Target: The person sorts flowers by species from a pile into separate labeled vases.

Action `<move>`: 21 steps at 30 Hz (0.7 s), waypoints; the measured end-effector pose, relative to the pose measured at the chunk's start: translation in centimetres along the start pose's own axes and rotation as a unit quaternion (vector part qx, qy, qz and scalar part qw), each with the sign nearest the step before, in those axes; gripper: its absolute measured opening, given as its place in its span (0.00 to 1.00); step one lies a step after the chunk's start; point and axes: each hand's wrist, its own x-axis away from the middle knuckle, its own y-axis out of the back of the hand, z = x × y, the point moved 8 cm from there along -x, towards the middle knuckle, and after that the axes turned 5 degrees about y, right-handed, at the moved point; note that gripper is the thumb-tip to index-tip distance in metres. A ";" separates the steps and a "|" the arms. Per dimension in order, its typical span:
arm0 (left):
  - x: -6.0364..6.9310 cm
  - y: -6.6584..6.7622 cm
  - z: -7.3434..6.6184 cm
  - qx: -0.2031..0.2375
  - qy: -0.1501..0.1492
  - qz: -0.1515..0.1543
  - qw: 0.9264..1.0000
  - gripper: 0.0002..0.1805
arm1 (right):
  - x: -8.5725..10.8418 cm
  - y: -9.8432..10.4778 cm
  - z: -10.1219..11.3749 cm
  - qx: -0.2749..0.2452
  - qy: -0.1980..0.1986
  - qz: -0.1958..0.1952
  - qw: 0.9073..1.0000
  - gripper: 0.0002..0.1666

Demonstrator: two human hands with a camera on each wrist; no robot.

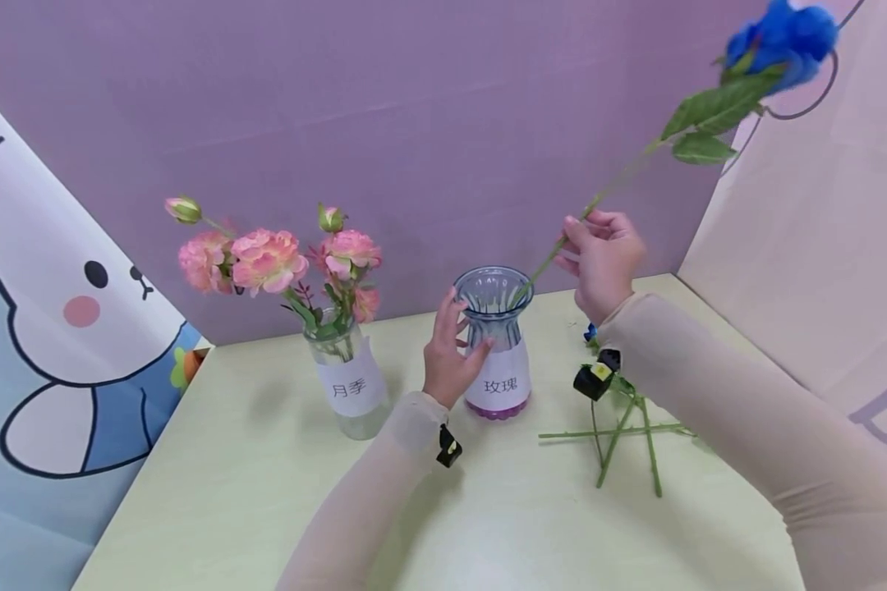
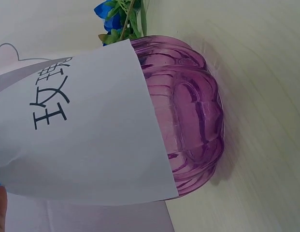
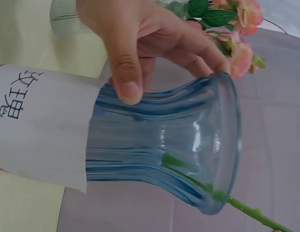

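Note:
A glass vase (image 1: 501, 330), blue above and purple at the base, stands upright with a white label around its body. My left hand (image 1: 449, 355) holds its neck from the left, thumb in front and fingertips near the rim. The right hand (image 1: 608, 263) pinches the stem of a blue rose (image 1: 779, 51) above and right of the vase. That stem slants down through the vase mouth, and its cut end (image 3: 173, 159) sits inside the flared top in the right wrist view. In the left wrist view, the purple base (image 2: 198, 113) rests on the table.
To the left, a clear labelled glass vase (image 1: 351, 394) holds several pink flowers (image 1: 268, 259). More green stems (image 1: 624, 443) lie crossed on the table (image 1: 266, 509) at the right, with blue petals (image 1: 590, 332) beside them. A purple backdrop (image 1: 414, 148) rises behind.

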 end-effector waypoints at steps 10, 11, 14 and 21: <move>0.0 -0.1 0.1 0.002 0.006 0.002 1.000 0.32 | 0.8 -2.1 -1.4 0.085 0.042 0.083 0.992 0.05; 0.0 -0.1 0.1 0.001 0.004 0.002 1.000 0.32 | 0.9 -2.2 -1.5 0.098 0.044 0.089 0.990 0.05; 0.0 -0.1 0.0 -0.002 0.001 0.001 1.000 0.31 | 1.1 -2.6 -1.8 0.141 0.053 0.105 0.983 0.08; 0.0 0.1 0.0 -0.003 0.001 -0.001 1.000 0.31 | 1.4 -3.7 -2.5 0.199 0.066 0.153 0.966 0.27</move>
